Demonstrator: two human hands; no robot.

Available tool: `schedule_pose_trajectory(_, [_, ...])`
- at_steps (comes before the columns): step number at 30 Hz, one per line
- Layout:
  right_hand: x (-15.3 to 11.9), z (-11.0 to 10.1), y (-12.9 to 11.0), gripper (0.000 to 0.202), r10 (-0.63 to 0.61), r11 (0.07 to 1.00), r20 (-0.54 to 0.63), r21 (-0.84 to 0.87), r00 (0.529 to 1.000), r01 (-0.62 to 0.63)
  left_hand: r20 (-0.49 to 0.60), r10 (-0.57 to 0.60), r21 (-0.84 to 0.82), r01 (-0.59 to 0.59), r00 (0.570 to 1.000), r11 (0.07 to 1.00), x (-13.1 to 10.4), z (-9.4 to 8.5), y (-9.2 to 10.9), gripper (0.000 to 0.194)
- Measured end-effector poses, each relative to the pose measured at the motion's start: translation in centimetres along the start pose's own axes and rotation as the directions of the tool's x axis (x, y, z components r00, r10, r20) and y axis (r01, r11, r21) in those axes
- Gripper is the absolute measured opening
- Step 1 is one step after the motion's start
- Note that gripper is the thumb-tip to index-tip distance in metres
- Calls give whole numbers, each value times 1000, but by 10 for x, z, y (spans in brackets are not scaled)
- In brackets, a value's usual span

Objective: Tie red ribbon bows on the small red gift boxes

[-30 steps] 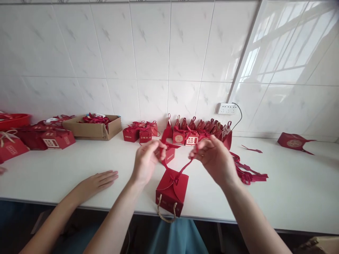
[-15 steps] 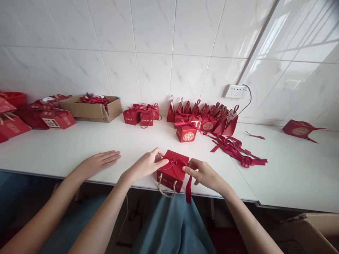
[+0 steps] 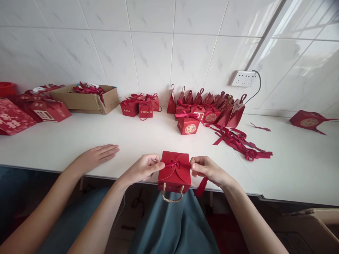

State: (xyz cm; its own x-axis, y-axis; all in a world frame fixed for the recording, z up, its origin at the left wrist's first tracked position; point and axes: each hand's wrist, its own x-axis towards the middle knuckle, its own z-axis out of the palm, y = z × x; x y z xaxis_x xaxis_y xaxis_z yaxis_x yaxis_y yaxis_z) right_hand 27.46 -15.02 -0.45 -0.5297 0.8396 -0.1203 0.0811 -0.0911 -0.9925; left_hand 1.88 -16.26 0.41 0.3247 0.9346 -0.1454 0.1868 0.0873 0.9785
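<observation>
A red gift box (image 3: 173, 178) with a rope handle sits at the table's front edge, its curved flaps folded over on top. A red ribbon (image 3: 177, 164) runs across the flaps and crosses at the middle. My left hand (image 3: 149, 166) pinches the ribbon at the box's left side. On the right, my right hand (image 3: 202, 167) pinches the other side of the ribbon, and a loose tail hangs below it over the table edge.
Another person's hand (image 3: 100, 155) lies flat on the table (image 3: 143, 141) at left. Behind stand finished-looking red boxes (image 3: 188, 125), a cardboard box (image 3: 84, 102) of ribbons and, to the right, a ribbon pile (image 3: 238, 143). A wall socket (image 3: 242, 78) is at the back.
Both my hands have moved outward from the box's top, drawing the ribbon straighter across it. The box has turned slightly to face me. The view has shifted a little.
</observation>
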Motion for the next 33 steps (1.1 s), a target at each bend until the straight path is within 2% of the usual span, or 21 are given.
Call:
schedule_pose_trajectory(3, [-2,-2,4,49,3,1000,33,29,999,-4,-187,47,-91,-65,981,994,4,-13,-15,35])
schedule_pose_trajectory(6, [-4,-2,8,44,19,998,56,63,998,-23,-394,90,-191,-177,915,966,7,-22,-30,39])
schedule_pose_trajectory(7, [-4,-2,9,42,23,997,59,75,998,-28,-432,93,-219,-204,897,954,8,-24,-35,40])
schedule_pose_trajectory(13, [-5,-7,14,37,8,997,42,75,999,-11,-420,40,-301,-181,907,936,8,-24,-49,41])
schedule_pose_trajectory(18, [-5,-14,12,39,-43,999,22,-25,999,44,-311,-18,-312,-84,950,946,12,-23,-52,38])
schedule_pose_trajectory(20, [-3,-16,11,40,-64,996,29,-60,998,66,-329,-19,-280,-78,944,957,15,-22,-51,39])
schedule_pose_trajectory(24, [1,-18,11,43,-69,997,74,-37,995,72,-437,36,-194,-133,899,972,15,-22,-43,38])
schedule_pose_trajectory(26, [-2,-17,10,43,-79,996,71,-22,994,81,-397,38,-179,-118,917,977,11,-21,-35,36])
schedule_pose_trajectory(29, [-11,-12,-1,37,-132,990,20,-41,991,132,-165,4,-136,-27,986,990,2,-16,-17,30])
schedule_pose_trajectory(31, [-17,-6,-15,30,-191,981,-8,-51,982,190,-18,-5,-82,4,1000,997,-4,-11,-5,27])
schedule_pose_trajectory(33, [-21,3,-29,22,-240,970,-30,-41,970,239,60,5,-43,-2,998,999,-7,-6,5,24])
